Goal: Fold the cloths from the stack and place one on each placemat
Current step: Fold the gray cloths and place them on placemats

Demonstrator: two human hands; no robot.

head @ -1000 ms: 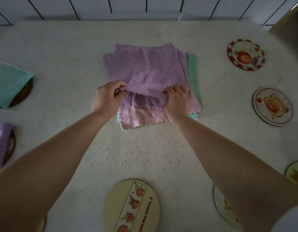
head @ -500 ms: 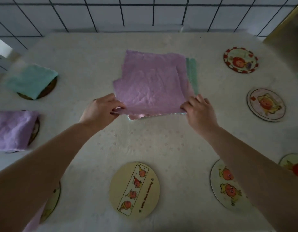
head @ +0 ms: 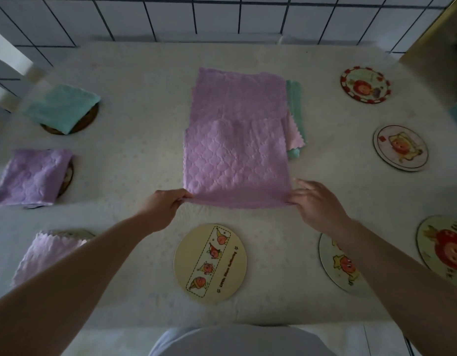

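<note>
Place: a home dining or kitchen corner.
Wall: white square tiles with dark grout (head: 222,14) run behind the table.
Table: a pale cream cloth with a faint star print (head: 135,104) covers it.
Settings: round cartoon-printed placemats (head: 210,263) ring the edges, like places laid for a meal.
Linen: soft quilted household cloths in lilac (head: 235,160), teal and pink.
Edge: a yellowish wooden frame (head: 433,34) at the far right corner.
</note>
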